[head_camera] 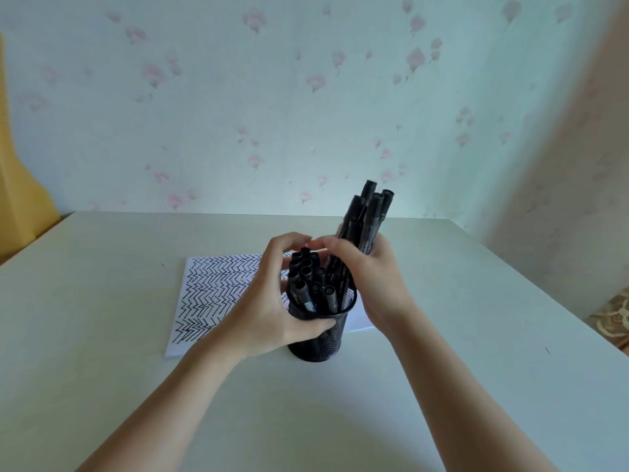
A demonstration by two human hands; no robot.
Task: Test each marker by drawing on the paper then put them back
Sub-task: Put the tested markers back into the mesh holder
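A black mesh cup [323, 338] stands on the table in front of a white paper [211, 291] covered with black zigzag lines. Several black capped markers [308, 274] stand upright inside the cup. My left hand [269, 301] wraps the cup's left side, thumb across its front, fingers curled over the marker tops. My right hand [371, 284] grips a bundle of several black markers [367, 216]; their lower ends dip into the right side of the cup and their capped tops lean up to the right.
The pale table [102, 335] meets a flowered wall at its far edge. A yellow object [20, 199] stands at the far left. A patterned cushion [612, 321] lies beyond the table's right edge.
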